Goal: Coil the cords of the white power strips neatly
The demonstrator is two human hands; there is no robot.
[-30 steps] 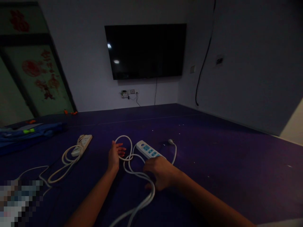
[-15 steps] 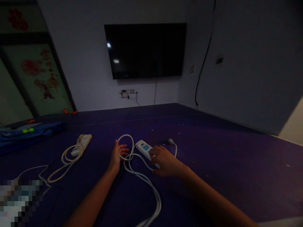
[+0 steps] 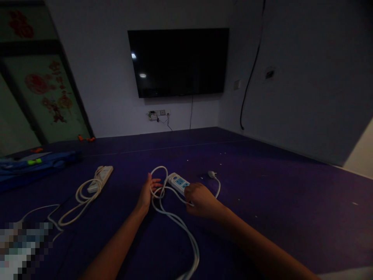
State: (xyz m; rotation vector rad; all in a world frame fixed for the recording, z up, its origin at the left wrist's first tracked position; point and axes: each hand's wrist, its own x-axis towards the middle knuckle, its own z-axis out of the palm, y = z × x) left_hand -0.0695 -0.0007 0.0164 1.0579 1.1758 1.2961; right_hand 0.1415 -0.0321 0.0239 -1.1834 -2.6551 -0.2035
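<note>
The left hand (image 3: 148, 193) has moved nearer the power strip (image 3: 177, 181), fingers apart on the cord (image 3: 177, 223) loop. The right hand (image 3: 201, 199) curls its fingers around the power strip. Best to hold it still and keep the loops even.

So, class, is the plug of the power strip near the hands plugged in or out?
Out: the plug lies loose on the purple floor, pushed into nothing.

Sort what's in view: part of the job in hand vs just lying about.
In hand:
left hand, open, at the cord loop
right hand on the near end of the strip
plug

Lying about:
second strip with coiled cord
blue cloth
TV
wall socket
</note>
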